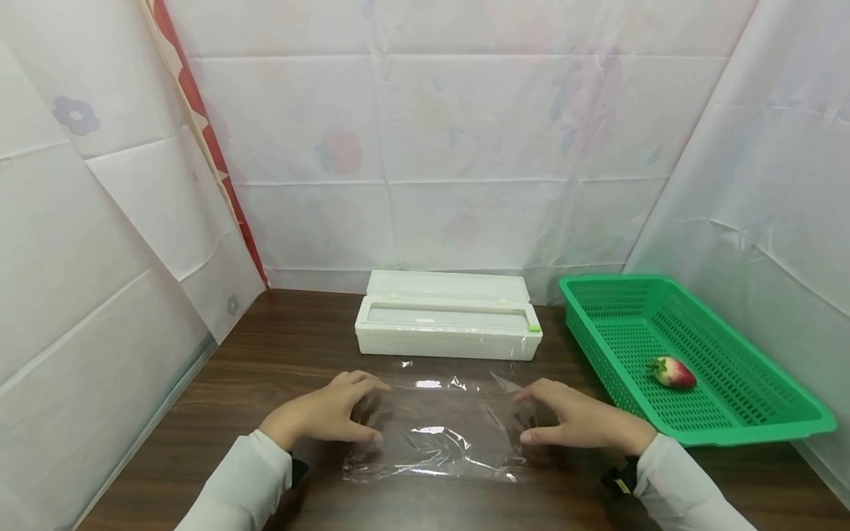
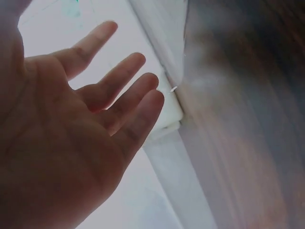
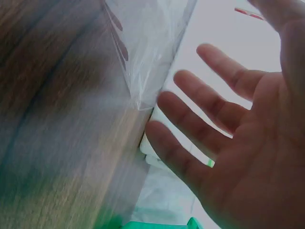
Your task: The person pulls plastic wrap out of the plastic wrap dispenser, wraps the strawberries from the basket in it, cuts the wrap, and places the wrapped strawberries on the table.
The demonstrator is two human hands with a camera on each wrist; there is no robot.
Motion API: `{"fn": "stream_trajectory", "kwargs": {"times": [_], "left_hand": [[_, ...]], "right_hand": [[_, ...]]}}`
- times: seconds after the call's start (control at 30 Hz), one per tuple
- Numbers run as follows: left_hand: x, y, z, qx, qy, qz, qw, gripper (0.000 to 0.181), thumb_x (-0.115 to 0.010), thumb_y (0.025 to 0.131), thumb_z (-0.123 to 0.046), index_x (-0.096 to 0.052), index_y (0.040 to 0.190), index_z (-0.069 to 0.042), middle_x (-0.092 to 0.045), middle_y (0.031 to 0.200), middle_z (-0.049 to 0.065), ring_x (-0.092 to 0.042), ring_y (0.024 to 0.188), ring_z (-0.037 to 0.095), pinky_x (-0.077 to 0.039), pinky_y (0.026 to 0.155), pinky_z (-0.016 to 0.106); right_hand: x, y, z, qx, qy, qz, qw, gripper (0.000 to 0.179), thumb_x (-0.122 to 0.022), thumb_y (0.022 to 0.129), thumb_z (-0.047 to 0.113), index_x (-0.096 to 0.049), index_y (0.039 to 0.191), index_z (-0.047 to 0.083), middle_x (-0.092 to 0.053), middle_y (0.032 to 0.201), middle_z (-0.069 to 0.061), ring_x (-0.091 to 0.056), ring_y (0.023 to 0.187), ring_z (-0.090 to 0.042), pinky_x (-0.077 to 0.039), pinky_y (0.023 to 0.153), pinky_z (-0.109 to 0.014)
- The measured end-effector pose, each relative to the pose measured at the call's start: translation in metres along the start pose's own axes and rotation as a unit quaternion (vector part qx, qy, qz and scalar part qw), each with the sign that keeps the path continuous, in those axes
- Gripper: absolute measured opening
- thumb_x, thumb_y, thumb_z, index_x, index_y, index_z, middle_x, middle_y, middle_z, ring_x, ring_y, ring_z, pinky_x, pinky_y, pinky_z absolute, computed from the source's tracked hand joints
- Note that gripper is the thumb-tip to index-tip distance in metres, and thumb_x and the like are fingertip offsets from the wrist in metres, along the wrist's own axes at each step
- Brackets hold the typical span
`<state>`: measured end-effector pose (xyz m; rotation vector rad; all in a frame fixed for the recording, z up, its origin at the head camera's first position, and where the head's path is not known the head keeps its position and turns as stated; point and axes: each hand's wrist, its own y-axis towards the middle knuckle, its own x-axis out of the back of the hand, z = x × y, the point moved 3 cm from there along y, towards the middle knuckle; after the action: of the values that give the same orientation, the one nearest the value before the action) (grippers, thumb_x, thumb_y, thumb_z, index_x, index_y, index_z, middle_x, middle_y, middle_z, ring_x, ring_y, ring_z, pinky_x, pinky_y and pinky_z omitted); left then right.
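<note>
A sheet of clear plastic film (image 1: 438,428) lies crinkled on the table in front of the white box. At its left side is my left hand (image 1: 335,409), fingers loosely bent and nothing gripped. My right hand (image 1: 578,419) mirrors it at the right side of the film. Both palms face inward, with fingers spread apart, as the left wrist view of the left hand (image 2: 90,119) also shows. In the right wrist view, a corner of the film (image 3: 147,52) hangs near the fingertips of the right hand (image 3: 238,129); whether they touch is unclear.
Behind the film stands a long white cling film box (image 1: 448,341), lid raised, with a green piece at its right end. To the right, a green plastic basket (image 1: 764,435) holds a red and white strawberry-like fruit (image 1: 674,372). Patterned white sheets (image 1: 465,147) enclose the dark wooden table (image 1: 292,332).
</note>
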<state>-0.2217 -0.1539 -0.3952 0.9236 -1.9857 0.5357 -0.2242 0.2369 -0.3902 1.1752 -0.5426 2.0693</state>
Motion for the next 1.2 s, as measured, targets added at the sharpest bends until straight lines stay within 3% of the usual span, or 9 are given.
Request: {"fn": "stream_trajectory", "kwargs": {"times": [0.13,0.4,0.63,0.97,1.2], "left_hand": [[0.002,0.005,0.01,0.018,-0.012,-0.005,0.9998,0.063,-0.068,0.095,-0.041,-0.049,0.143,-0.005,-0.049,0.14,0.016,-0.043,0.124,0.036,-0.042,0.097,0.059],[0.003,0.02,0.024,-0.011,0.018,-0.018,0.9996,0.048,-0.064,0.097,-0.021,-0.054,0.137,0.002,-0.061,0.123,0.012,-0.05,0.108,0.03,-0.042,0.09,0.047],[0.006,0.025,0.032,-0.01,0.024,-0.013,0.9996,0.047,-0.064,0.098,-0.022,-0.053,0.135,0.006,-0.061,0.109,0.008,-0.05,0.096,0.024,-0.039,0.086,0.043],[0.009,0.032,0.035,0.037,-0.004,-0.009,0.9993,0.05,-0.062,0.098,-0.025,-0.052,0.139,0.001,-0.058,0.131,0.016,-0.049,0.11,0.032,-0.044,0.091,0.051],[0.009,0.031,0.037,0.032,-0.006,-0.016,0.9993,0.05,-0.063,0.099,-0.026,-0.052,0.138,0.002,-0.055,0.134,0.018,-0.049,0.115,0.037,-0.043,0.095,0.054]], "right_hand": [[0.001,0.004,-0.006,-0.008,-0.017,-0.02,0.9996,0.062,-0.061,0.097,0.053,-0.054,0.136,0.005,-0.057,0.133,-0.006,-0.05,0.124,-0.032,-0.043,0.099,-0.055],[0.0,0.019,-0.018,0.003,-0.03,-0.019,0.9994,0.051,-0.063,0.1,0.038,-0.056,0.132,-0.001,-0.059,0.132,-0.015,-0.051,0.122,-0.04,-0.041,0.099,-0.06],[0.0,0.027,-0.026,-0.04,-0.017,-0.01,0.999,0.055,-0.064,0.099,0.038,-0.055,0.135,-0.002,-0.057,0.136,-0.016,-0.047,0.126,-0.043,-0.037,0.103,-0.062],[-0.001,0.035,-0.038,-0.061,-0.021,-0.007,0.9979,0.053,-0.065,0.098,0.037,-0.055,0.137,0.001,-0.057,0.137,-0.013,-0.045,0.128,-0.044,-0.037,0.104,-0.061],[-0.001,0.037,-0.039,-0.063,-0.021,-0.008,0.9978,0.052,-0.065,0.098,0.036,-0.055,0.136,0.001,-0.056,0.137,-0.014,-0.045,0.129,-0.043,-0.037,0.105,-0.061]]}}
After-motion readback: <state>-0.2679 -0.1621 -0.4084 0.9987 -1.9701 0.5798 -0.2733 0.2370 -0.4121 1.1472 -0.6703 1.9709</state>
